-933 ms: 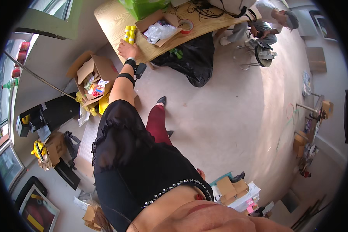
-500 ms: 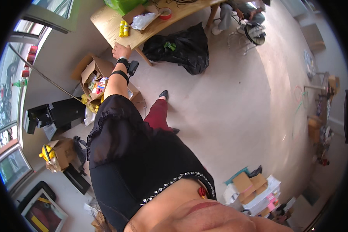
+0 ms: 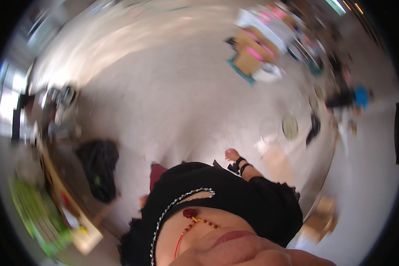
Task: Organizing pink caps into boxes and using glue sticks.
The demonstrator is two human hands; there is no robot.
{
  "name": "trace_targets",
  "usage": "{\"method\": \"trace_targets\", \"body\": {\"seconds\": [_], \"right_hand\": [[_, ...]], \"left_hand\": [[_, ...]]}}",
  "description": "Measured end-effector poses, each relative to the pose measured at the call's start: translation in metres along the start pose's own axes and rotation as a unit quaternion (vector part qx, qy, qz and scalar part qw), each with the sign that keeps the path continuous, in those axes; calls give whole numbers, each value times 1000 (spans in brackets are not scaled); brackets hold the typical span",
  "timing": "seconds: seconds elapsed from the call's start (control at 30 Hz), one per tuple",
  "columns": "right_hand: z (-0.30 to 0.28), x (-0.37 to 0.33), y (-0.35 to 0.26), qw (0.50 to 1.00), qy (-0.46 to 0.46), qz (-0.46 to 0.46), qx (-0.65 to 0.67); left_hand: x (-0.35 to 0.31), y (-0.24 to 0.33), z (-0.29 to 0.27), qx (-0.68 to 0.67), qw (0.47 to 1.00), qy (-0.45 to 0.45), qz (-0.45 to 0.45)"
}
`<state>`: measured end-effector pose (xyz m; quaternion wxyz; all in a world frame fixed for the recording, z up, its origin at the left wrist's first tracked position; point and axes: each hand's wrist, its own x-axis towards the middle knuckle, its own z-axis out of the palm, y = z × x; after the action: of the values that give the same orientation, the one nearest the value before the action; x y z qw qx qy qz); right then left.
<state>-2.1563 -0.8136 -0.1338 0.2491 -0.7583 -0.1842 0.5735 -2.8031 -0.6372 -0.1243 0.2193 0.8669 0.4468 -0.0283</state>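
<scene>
My right hand [image 3: 231, 154] hangs out in front of my body over the floor, black straps and a small dark device at its wrist. It touches nothing that I can see, and blur hides how its fingers are set. Only a small patch of my left hand [image 3: 142, 201] shows beside my black top; its fingers are hidden. The wooden table [image 3: 88, 239] stands to the left, bearing a bright green crate-like thing [image 3: 37, 217] and smeared yellow items. A black plastic bag [image 3: 98, 166] lies on the floor beside it.
Cardboard boxes [image 3: 248, 55] and white and pink items stand at the far right. Round pale green thing [image 3: 290, 127] and a dark bag [image 3: 314, 128] lie on the floor to the right. Another cardboard box [image 3: 321, 219] stands at lower right. A blurred seated person [image 3: 64, 115] is at far left.
The view has swung round to the right, so the table and black bag now lie at the left. My left hand has left the table edge; my right hand has come into view.
</scene>
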Motion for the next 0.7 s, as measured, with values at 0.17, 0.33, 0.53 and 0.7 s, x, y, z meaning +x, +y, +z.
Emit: {"method": "trace_targets", "body": {"seconds": [0.17,0.33,0.53,0.7], "right_hand": [[-30,-7,-2,988,139,63,-23],[-39,-15,38,958,147,78,232],[-79,-56,37,904,222,120,346],[-141,-92,43,947,272,92,143]], "left_hand": [[131,-3,-77,-14,966,-208,151],[280,25,-131,-73,886,-415,195],[450,46,-97,352,892,-229,168],[663,203,-51,322,883,-275,200]]}}
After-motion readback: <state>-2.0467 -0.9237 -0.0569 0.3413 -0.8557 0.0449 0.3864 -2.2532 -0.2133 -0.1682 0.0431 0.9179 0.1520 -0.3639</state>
